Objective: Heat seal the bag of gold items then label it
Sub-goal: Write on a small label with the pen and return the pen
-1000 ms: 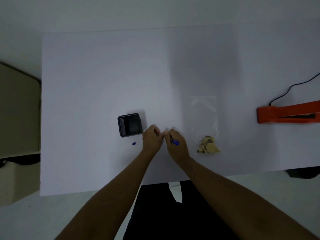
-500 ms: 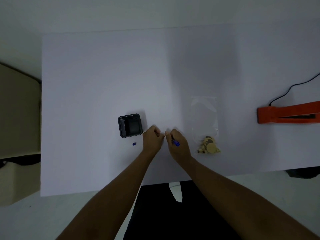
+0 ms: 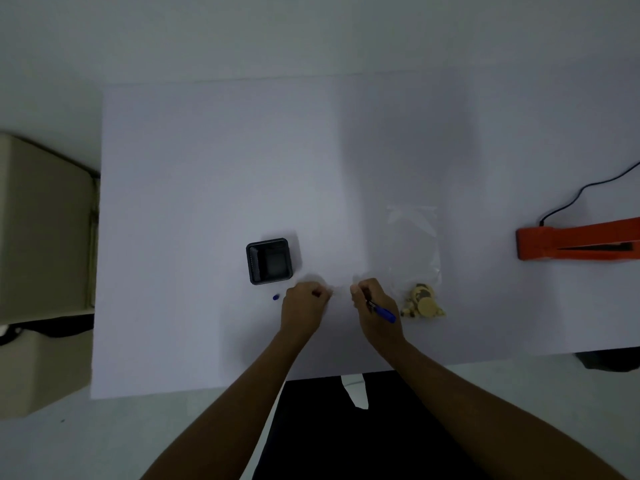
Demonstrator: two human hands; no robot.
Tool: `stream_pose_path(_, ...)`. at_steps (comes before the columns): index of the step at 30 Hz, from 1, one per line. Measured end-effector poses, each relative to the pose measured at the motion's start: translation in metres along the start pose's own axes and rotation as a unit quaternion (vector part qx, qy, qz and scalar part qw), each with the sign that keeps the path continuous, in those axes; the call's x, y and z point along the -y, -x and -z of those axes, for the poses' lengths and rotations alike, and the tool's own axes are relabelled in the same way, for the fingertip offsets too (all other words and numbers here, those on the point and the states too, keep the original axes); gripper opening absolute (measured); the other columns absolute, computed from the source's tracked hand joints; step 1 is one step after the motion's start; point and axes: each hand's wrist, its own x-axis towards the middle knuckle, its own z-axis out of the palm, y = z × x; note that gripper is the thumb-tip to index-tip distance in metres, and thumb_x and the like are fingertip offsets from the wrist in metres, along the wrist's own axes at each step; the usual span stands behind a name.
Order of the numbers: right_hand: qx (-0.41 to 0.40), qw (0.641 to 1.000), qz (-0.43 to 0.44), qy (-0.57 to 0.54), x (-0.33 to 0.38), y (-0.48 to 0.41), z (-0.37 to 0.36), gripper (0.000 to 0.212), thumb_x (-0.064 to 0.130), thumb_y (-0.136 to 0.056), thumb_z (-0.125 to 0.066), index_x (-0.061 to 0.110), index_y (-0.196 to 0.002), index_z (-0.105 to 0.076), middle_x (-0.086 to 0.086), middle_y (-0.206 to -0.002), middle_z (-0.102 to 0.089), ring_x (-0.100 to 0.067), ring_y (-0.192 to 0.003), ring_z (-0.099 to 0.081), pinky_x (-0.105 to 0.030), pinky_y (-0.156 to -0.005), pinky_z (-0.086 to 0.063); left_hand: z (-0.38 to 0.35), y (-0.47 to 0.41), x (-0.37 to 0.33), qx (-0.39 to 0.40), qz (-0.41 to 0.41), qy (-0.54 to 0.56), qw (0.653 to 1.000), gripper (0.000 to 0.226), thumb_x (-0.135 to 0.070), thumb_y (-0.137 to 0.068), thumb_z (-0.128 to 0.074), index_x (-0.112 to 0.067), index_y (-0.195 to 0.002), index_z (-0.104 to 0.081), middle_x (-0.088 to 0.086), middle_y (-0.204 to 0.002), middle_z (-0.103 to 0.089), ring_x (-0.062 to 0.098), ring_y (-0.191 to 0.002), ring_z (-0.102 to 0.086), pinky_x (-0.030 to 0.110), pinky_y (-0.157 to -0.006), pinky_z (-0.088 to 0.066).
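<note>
Since a moment ago my two hands have drawn apart, leaving a gap where the knuckles nearly met, and the pen now slants out to the right with more of its blue barrel showing. Nothing else on the table (image 3: 207,202) has shifted.

Nearest me, my left hand (image 3: 303,308) rests on the table as a loose fist, fingers curled in; I cannot tell whether anything is pinched inside it. My right hand (image 3: 375,308) is closed around the blue pen (image 3: 382,311), tip tucked under my fingers, barrel pointing toward the bag.

Just right of my right hand lies the clear bag (image 3: 414,244), flat on the table, apart from both hands. The gold items (image 3: 422,303) sit bunched in its near end — the rest of the bag stretches away from me, empty and see-through.

Left of my left hand, a small blue cap (image 3: 276,297) lies loose. Just beyond it stands a black square tray (image 3: 269,260).

Far right of the bag, level with its far half, sits the orange heat sealer (image 3: 575,239) — its black cord (image 3: 585,192) runs off the right edge.
</note>
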Motion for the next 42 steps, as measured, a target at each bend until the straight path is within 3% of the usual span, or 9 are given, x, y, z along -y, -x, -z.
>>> stream_pose_path(7, 0.036, 0.999, 0.002, 0.003, 0.002, 0.011, 0.006, 0.045, 0.059, -0.096, -0.041, 0.017, -0.082, -0.05, -0.008, -0.066, -0.06, -0.022, -0.061, -0.061, -0.045, -0.058, -0.05, 0.015, 0.038, 0.02, 0.047, -0.016, -0.046, 0.998, 0.014, -0.023, -0.094, -0.06, -0.014, -0.088, -0.069, 0.001, -0.085, -0.07, 0.01, -0.073, -0.063, 0.017, -0.069, -0.048)
stream_pose_path(10, 0.067, 0.998, -0.007, -0.009, 0.012, 0.012, 0.0, 0.038, 0.048, -0.098, -0.047, 0.015, -0.08, -0.05, -0.011, -0.066, -0.058, -0.025, -0.062, -0.059, -0.046, -0.059, -0.048, 0.018, 0.044, 0.022, -0.034, -0.003, -0.063, 0.997, 0.013, -0.029, -0.093, -0.06, -0.016, -0.093, -0.064, -0.001, -0.091, -0.065, 0.011, -0.08, -0.059, 0.025, -0.075, -0.051)
stream_pose_path(15, 0.112, 0.994, 0.01, -0.004, 0.029, 0.013, -0.01, 0.026, 0.036, -0.099, -0.054, 0.018, -0.081, -0.052, -0.006, -0.069, -0.06, -0.022, -0.066, -0.061, -0.043, -0.063, -0.052, 0.038, 0.036, 0.03, -0.162, 0.031, -0.089, 0.982, 0.039, -0.035, -0.09, -0.063, -0.011, -0.12, -0.054, 0.008, -0.11, -0.055, 0.022, -0.097, -0.056, 0.032, -0.076, -0.053)
stream_pose_path(22, 0.135, 0.991, 0.011, -0.016, 0.037, 0.016, -0.011, 0.025, 0.036, -0.099, -0.054, 0.019, -0.081, -0.052, -0.006, -0.069, -0.061, -0.024, -0.066, -0.061, -0.048, -0.065, -0.053, 0.05, 0.026, 0.05, -0.142, 0.033, -0.158, 0.977, 0.037, -0.034, -0.084, -0.071, -0.011, -0.11, -0.059, 0.011, -0.102, -0.055, 0.027, -0.093, -0.054, 0.035, -0.072, -0.049)
stream_pose_path(25, 0.132, 0.991, 0.008, -0.017, 0.036, 0.017, -0.009, 0.025, 0.035, -0.098, -0.056, 0.019, -0.079, -0.053, -0.005, -0.068, -0.06, -0.025, -0.065, -0.061, -0.049, -0.065, -0.054, 0.05, 0.026, 0.057, -0.114, 0.011, -0.142, 0.983, 0.02, -0.021, -0.09, -0.065, -0.008, -0.106, -0.064, 0.012, -0.102, -0.06, 0.027, -0.092, -0.06, 0.032, -0.073, -0.05)
stream_pose_path(28, 0.135, 0.99, -0.012, -0.03, 0.039, 0.018, -0.007, 0.025, 0.035, -0.097, -0.058, 0.018, -0.078, -0.056, -0.007, -0.069, -0.06, -0.026, -0.066, -0.061, -0.048, -0.064, -0.053, 0.049, 0.028, 0.061, -0.094, 0.017, -0.092, 0.991, 0.013, -0.01, -0.094, -0.056, -0.004, -0.096, -0.068, 0.012, -0.092, -0.069, 0.023, -0.08, -0.064, 0.022, -0.071, -0.043)
stream_pose_path(32, 0.146, 0.981, -0.081, -0.103, 0.062, 0.017, -0.002, 0.024, 0.024, -0.099, -0.056, 0.012, -0.081, -0.068, -0.011, -0.078, -0.07, -0.017, -0.068, -0.066, -0.03, -0.059, -0.05, 0.055, 0.045, 0.034, -0.047, 0.038, 0.061, 0.996, 0.008, -0.01, -0.092, -0.061, -0.006, -0.09, -0.068, 0.005, -0.077, -0.07, 0.01, -0.062, -0.058, 0.015, -0.061, -0.042)
stream_pose_path(36, 0.121, 0.965, -0.123, -0.197, 0.094, 0.014, 0.003, 0.046, 0.039, -0.103, -0.041, 0.016, -0.082, -0.076, -0.01, -0.081, -0.075, -0.024, -0.065, -0.065, -0.025, -0.053, -0.048, 0.072, 0.063, -0.005, 0.019, 0.104, 0.325, 0.94, 0.021, -0.015, -0.099, -0.051, -0.005, -0.1, -0.069, 0.008, -0.086, -0.072, 0.015, -0.073, -0.063, 0.023, -0.061, -0.052)
stream_pose_path(42, 0.033, 0.966, -0.054, -0.25, 0.144, 0.013, 0.017, 0.05, 0.044, -0.094, -0.041, 0.01, -0.072, -0.072, -0.016, -0.068, -0.067, -0.016, -0.061, -0.062, -0.02, -0.058, -0.05, 0.096, 0.081, -0.047, 0.054, 0.122, 0.472, 0.871, 0.025, -0.019, -0.1, -0.049, -0.006, -0.106, -0.069, 0.008, -0.086, -0.069, 0.015, -0.076, -0.06, 0.028, -0.07, -0.05)
